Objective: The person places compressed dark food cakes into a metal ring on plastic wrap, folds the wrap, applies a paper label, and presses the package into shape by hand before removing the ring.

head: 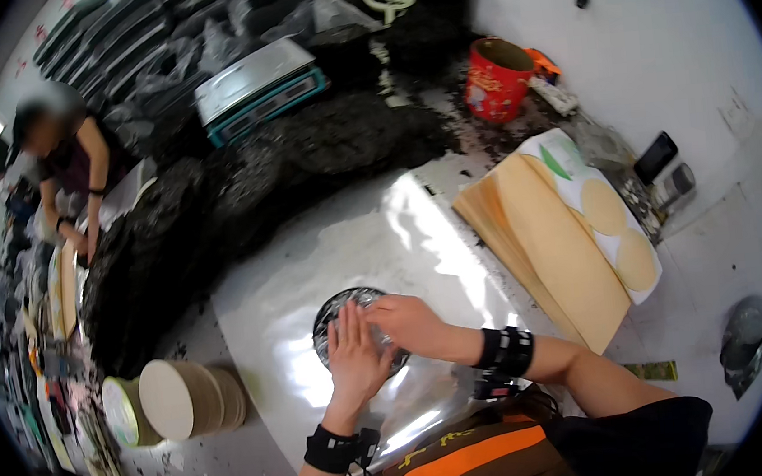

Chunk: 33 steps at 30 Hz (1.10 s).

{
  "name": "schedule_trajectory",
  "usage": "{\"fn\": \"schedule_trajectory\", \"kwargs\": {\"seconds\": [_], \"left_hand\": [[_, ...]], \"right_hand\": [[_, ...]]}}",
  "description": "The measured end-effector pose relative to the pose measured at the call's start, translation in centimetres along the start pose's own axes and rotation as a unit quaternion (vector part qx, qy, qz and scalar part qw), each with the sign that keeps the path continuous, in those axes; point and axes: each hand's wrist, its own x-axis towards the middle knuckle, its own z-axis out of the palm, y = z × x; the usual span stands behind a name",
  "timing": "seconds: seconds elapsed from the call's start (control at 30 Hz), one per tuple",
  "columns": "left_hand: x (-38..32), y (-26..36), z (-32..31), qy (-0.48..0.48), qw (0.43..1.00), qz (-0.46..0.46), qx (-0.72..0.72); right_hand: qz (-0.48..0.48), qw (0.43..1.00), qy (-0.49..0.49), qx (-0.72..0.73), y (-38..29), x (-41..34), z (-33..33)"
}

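Note:
A round dark disc [324, 321], its top covered in clear, shiny plastic film, lies on a pale, glossy sheet [278, 308] on the table in front of me. My left hand [356, 359] rests flat across the disc with its fingers extended towards the far rim. At the disc's right side my right hand [412, 323] bends its fingers down onto the film, beside the left fingertips. Whether those right fingers pinch the film is hidden. Black straps circle both wrists.
Dark clay-like material [266, 173] borders the sheet, with a scale [259, 85] behind it. A red bucket [498, 81] stands back right. Brown paper sheets [551, 237] lie right; stacked round cardboard discs [188, 398] stand left. A person [77, 149] works far left.

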Motion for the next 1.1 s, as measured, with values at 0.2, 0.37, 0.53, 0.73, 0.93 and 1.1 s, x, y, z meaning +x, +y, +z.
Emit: {"fn": "schedule_trajectory", "kwargs": {"seconds": [0.2, 0.37, 0.53, 0.73, 0.93, 1.1], "left_hand": [[-0.6, -0.5, 0.0, -0.013, 1.0, -0.002, 0.021], [-0.2, 0.2, -0.5, -0.043, 0.999, 0.004, 0.012], [-0.2, -0.1, -0.5, -0.042, 0.999, 0.002, 0.015], [-0.1, 0.1, -0.6, -0.023, 1.0, 0.003, 0.019], [-1.5, -1.0, -0.1, -0.015, 0.999, -0.028, -0.011], [-0.7, 0.7, 0.2, 0.049, 0.998, -0.014, 0.025]], "right_hand": [[-0.05, 0.986, 0.09, -0.133, 9.1, -0.7, -3.6], [0.204, 0.715, 0.239, -0.624, 27.5, -6.6, -25.1], [0.42, 0.855, 0.014, -0.304, 30.3, -5.5, -33.9], [0.333, 0.894, 0.15, -0.258, 29.5, -4.6, -36.3], [0.188, 0.964, 0.155, -0.102, 1.9, 2.4, -35.4], [0.075, 0.992, -0.026, -0.098, 6.9, -6.4, -8.3]]}}
